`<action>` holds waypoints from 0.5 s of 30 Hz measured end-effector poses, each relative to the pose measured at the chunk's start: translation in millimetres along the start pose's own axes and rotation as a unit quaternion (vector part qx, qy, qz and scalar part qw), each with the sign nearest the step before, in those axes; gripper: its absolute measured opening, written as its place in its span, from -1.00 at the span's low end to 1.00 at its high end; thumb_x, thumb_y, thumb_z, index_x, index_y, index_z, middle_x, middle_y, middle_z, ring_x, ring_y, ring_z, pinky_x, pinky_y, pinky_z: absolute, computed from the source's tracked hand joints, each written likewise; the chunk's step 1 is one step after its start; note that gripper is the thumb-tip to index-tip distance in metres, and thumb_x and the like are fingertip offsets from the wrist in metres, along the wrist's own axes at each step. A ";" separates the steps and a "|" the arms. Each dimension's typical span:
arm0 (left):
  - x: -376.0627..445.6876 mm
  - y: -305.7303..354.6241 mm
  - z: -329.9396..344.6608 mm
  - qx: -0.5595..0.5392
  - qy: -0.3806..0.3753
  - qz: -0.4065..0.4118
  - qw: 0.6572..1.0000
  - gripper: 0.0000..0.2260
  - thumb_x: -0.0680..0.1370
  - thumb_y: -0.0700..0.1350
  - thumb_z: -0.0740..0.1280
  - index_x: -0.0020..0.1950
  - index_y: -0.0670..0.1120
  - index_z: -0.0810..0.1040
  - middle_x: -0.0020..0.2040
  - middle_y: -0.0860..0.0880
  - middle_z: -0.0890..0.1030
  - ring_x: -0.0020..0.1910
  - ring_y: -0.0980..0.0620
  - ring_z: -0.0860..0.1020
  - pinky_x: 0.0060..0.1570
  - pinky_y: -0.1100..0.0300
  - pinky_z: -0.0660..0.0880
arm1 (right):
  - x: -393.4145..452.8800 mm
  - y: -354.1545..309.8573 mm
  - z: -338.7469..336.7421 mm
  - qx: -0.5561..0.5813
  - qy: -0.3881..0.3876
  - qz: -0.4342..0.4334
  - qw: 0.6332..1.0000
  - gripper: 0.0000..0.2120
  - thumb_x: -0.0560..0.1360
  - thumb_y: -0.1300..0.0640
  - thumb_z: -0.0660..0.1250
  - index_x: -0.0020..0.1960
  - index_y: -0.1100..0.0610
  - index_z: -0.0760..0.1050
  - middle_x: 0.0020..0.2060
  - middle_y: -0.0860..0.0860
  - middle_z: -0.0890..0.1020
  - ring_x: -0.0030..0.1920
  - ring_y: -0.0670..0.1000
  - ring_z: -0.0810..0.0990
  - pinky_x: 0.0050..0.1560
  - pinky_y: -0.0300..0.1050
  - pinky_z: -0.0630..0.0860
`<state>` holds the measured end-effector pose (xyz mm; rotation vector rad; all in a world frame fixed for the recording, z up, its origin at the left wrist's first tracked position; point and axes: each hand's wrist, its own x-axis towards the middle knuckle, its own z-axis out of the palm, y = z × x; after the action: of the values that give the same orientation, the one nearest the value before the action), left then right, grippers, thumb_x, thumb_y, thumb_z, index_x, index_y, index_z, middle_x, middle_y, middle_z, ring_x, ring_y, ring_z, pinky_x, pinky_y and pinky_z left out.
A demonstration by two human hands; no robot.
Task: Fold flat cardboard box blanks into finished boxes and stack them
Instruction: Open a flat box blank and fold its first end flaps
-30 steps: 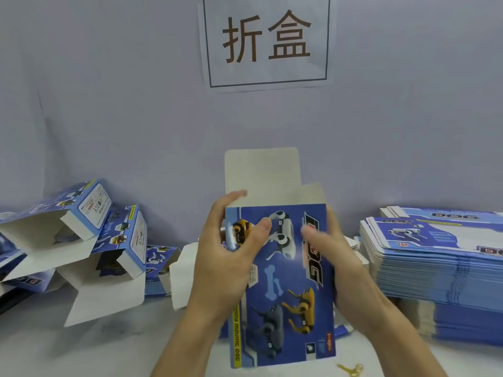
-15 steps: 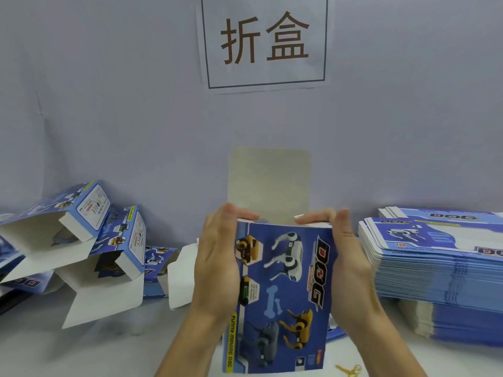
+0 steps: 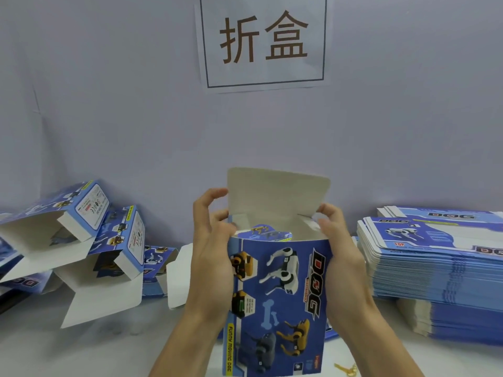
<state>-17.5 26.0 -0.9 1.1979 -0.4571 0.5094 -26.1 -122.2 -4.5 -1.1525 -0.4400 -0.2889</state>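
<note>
I hold a blue box [image 3: 277, 303] upright in front of me, directly below the paper sign [image 3: 262, 40] taped to the wall, its printed face with the robot dogs and the word DOG turned toward me. My left hand [image 3: 211, 240] clasps the box's left edge near the top, fingers curled around the corner, the upper ones raised beside the tall white top flap [image 3: 277, 197] that stands up at the back. My right hand [image 3: 340, 248] grips the right edge in the same way, its fingertips pinching the small side flap at the top right corner. The box's mouth is open, and a printed flap shows inside it. Left of the box, folded boxes [image 3: 89, 240] lie tumbled together on the table [image 3: 109, 349] with their white flaps hanging open. Right of the box sits a thick stack of flat blanks [image 3: 435, 257]. Near the box's lower right corner lies a small yellow object [image 3: 347, 369], too cropped to identify.
</note>
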 end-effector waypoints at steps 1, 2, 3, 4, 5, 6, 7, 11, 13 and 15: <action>-1.1 0.0 0.6 -0.005 0.004 0.006 1.000 -0.83 0.55 -0.07 0.19 0.08 0.16 0.47 -0.08 -0.02 0.60 -0.29 -0.08 0.58 -0.38 0.01 0.56 | -1.6 0.2 0.2 0.037 -0.002 -0.003 0.999 -0.76 0.62 -0.10 0.18 -0.05 -0.05 0.59 -0.26 0.07 0.67 -0.35 0.05 0.68 -0.41 -0.18 0.57; -2.5 -0.4 0.7 -0.011 0.007 0.010 1.000 -0.91 0.58 -0.06 0.18 0.01 0.10 0.44 -0.12 -0.02 0.54 -0.34 -0.04 0.53 -0.44 0.09 0.52 | -3.2 0.5 1.0 0.064 0.002 -0.001 0.998 -0.68 0.61 -0.17 0.17 -0.10 -0.04 0.62 -0.28 0.02 0.70 -0.34 0.02 0.70 -0.40 -0.20 0.58; -3.9 -1.0 0.3 -0.023 0.003 0.010 1.000 -0.95 0.58 -0.03 0.18 -0.04 0.07 0.43 -0.10 -0.04 0.53 -0.33 -0.07 0.50 -0.40 0.06 0.52 | -2.9 1.6 -0.9 0.077 -0.003 -0.006 0.997 -0.65 0.58 -0.22 0.19 -0.10 -0.03 0.62 -0.29 0.01 0.71 -0.33 0.02 0.71 -0.39 -0.19 0.59; -5.3 -1.5 -0.2 -0.044 -0.006 0.008 0.999 -0.93 0.55 0.01 0.20 -0.07 0.05 0.42 -0.02 -0.06 0.54 -0.26 -0.15 0.49 -0.30 -0.03 0.52 | -4.3 0.3 -1.4 0.081 -0.013 -0.014 0.997 -0.65 0.55 -0.24 0.21 -0.06 0.01 0.58 -0.28 0.04 0.70 -0.32 0.04 0.71 -0.38 -0.16 0.60; -6.3 -1.6 -0.9 -0.071 -0.016 0.007 0.997 -0.89 0.50 0.04 0.24 -0.08 0.02 0.42 0.05 -0.06 0.55 -0.20 -0.18 0.51 -0.26 -0.07 0.51 | -2.0 -0.4 -3.7 0.081 -0.028 -0.022 0.996 -0.67 0.53 -0.20 0.22 -0.02 0.05 0.53 -0.25 0.09 0.69 -0.31 0.07 0.70 -0.37 -0.14 0.60; -6.7 -1.4 -1.8 -0.095 -0.022 0.010 0.995 -0.83 0.45 0.08 0.28 -0.09 0.01 0.42 0.10 -0.06 0.56 -0.15 -0.18 0.55 -0.24 -0.06 0.55 | 0.3 -2.6 -5.4 0.076 -0.045 -0.021 0.996 -0.71 0.50 -0.14 0.24 0.01 0.08 0.48 -0.20 0.15 0.66 -0.29 0.09 0.69 -0.36 -0.13 0.60; -6.7 -1.1 -2.7 -0.105 -0.029 0.014 0.994 -0.78 0.41 0.12 0.30 -0.10 0.01 0.43 0.11 -0.06 0.55 -0.11 -0.12 0.60 -0.25 0.00 0.58 | 2.5 -3.3 -8.1 0.063 -0.059 -0.014 0.996 -0.74 0.45 -0.05 0.28 0.03 0.11 0.45 -0.16 0.19 0.62 -0.29 0.08 0.68 -0.36 -0.14 0.59; -6.6 -4.1 -5.7 -0.008 -0.050 0.037 0.998 -0.81 0.38 0.16 0.35 -0.10 0.13 0.45 0.15 0.06 0.57 0.03 -0.11 0.68 -0.23 0.02 0.65 | 5.5 -3.4 -14.6 0.008 -0.071 -0.009 0.997 -0.65 0.37 0.13 0.28 0.15 0.01 0.50 -0.01 0.20 0.67 -0.18 0.11 0.72 -0.31 -0.10 0.63; -6.3 -5.4 -8.9 0.039 -0.054 0.050 0.997 -0.76 0.40 0.14 0.37 0.02 0.15 0.46 0.11 0.07 0.60 0.03 -0.15 0.69 -0.24 -0.02 0.66 | 3.5 -1.0 -17.3 -0.006 -0.083 -0.019 0.996 -0.64 0.43 0.00 0.34 0.23 -0.08 0.54 0.10 0.21 0.66 -0.01 0.22 0.71 -0.16 0.05 0.66; -5.9 -4.1 -12.9 0.065 -0.070 0.048 0.994 -0.65 0.42 0.15 0.36 0.17 0.16 0.46 0.05 0.07 0.63 0.04 -0.17 0.68 -0.22 -0.08 0.65 | 1.9 -0.6 -19.4 -0.029 -0.098 -0.011 0.995 -0.51 0.35 -0.22 0.46 0.25 -0.15 0.55 0.12 0.15 0.67 0.02 0.19 0.71 -0.12 0.03 0.67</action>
<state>-18.9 36.3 -11.3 1.3478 -0.6115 0.5474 -21.1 -140.4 -9.6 -1.2387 -0.6200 -0.2090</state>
